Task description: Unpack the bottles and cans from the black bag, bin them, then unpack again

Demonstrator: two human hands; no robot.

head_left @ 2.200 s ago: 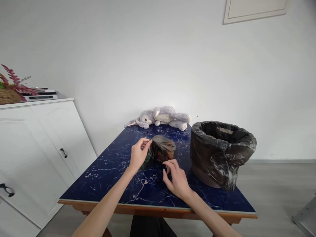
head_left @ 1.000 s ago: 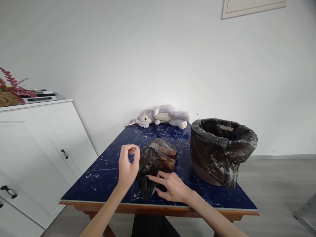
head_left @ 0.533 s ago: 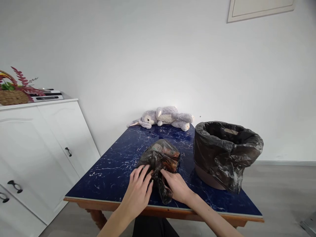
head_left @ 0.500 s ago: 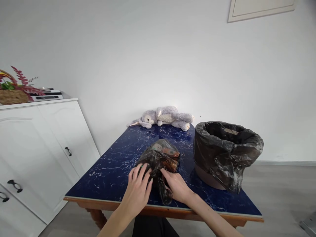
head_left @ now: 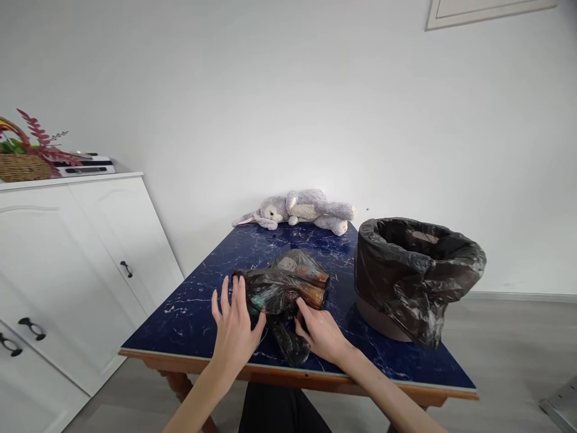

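A black, see-through plastic bag (head_left: 282,285) with rubbish inside lies on the front half of the table; orange-brown and green contents show through it. My left hand (head_left: 237,331) is at the bag's left side, fingers spread, with the fingertips and thumb against the plastic. At the near right side, my right hand (head_left: 323,337) pinches gathered plastic between thumb and fingers. A twisted end of the bag hangs down between the two hands. What exactly the bag contains cannot be made out.
To the right stands a bin (head_left: 383,319) lined with a black bag folded over its rim. A grey plush rabbit (head_left: 306,210) lies at the table's (head_left: 198,310) far edge against the wall. A white cabinet (head_left: 85,258) with a flower basket (head_left: 24,167) is on the left.
My left hand has moved left and its fingers have spread. The bag's left part now reaches further left under it, with green showing. My right hand stays nearly in place.
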